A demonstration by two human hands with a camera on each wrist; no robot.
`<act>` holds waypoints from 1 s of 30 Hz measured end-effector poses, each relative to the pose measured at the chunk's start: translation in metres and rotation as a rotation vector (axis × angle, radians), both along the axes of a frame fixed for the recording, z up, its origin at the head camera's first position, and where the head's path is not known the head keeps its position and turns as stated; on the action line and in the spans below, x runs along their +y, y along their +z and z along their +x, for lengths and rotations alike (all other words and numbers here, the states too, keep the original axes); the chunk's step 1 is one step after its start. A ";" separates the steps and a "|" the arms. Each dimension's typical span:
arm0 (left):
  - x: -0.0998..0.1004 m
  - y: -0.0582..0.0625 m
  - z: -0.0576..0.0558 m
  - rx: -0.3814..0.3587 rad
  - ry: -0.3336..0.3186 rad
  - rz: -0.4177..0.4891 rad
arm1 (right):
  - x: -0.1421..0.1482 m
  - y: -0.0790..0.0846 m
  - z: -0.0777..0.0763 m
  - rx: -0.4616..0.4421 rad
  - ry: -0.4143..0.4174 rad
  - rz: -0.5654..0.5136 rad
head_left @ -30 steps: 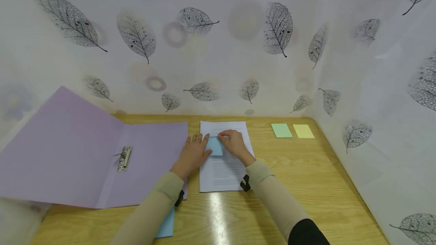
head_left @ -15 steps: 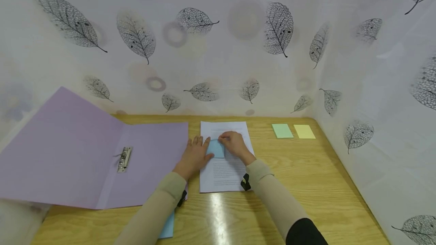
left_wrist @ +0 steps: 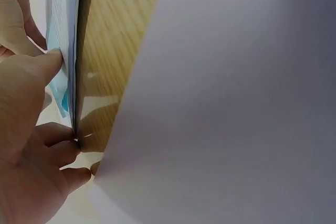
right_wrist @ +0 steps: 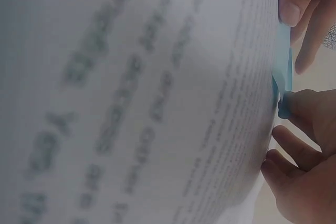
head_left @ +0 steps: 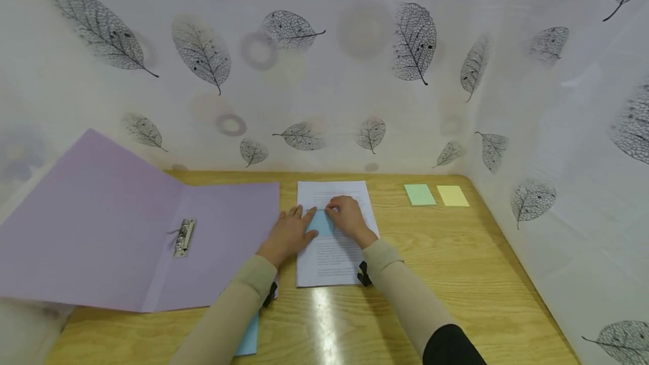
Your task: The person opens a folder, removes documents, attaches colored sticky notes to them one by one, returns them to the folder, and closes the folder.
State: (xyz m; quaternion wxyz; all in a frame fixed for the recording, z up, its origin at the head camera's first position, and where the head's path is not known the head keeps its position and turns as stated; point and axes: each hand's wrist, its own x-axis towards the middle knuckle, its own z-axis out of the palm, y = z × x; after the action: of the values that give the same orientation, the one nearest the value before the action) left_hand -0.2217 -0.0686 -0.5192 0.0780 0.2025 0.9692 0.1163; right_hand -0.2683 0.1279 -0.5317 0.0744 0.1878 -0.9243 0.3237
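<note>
Note (head_left: 322, 224) between left hand (head_left: 288, 234) and pinching right hand (head_left: 349, 219), atop papers (head_left: 332, 263).

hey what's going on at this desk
A person is handling a blue sticky note on some printed sheets. The right hand pinches its upper right corner, and the left hand rests with its fingers spread by the note's left side. An open purple ring binder lies to the left; green sticky notes and yellow sticky notes lie to the right.

The head view looks forward and down at the table (head_left: 456, 275); close wrist views, left over folder (left_wrist: 236, 103), right over pages (right_wrist: 184, 77), share the blue note (right_wrist: 282, 59).
</note>
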 end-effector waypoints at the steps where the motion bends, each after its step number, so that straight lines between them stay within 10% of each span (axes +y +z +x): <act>1: 0.000 0.000 0.000 -0.011 0.001 0.011 | 0.000 0.000 0.000 0.001 -0.005 0.009; 23: 0.000 0.004 -0.001 -0.073 0.009 0.000 | -0.006 0.004 0.004 -0.048 -0.066 0.123; 30: -0.001 0.010 -0.002 -0.062 0.002 -0.024 | -0.008 0.007 0.015 0.014 0.071 0.533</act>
State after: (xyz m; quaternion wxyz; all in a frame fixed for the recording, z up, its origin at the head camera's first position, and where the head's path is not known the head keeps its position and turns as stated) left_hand -0.2232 -0.0693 -0.5091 0.1100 0.1968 0.9679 0.1111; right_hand -0.2538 0.1196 -0.5251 0.0172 0.2354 -0.9692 0.0702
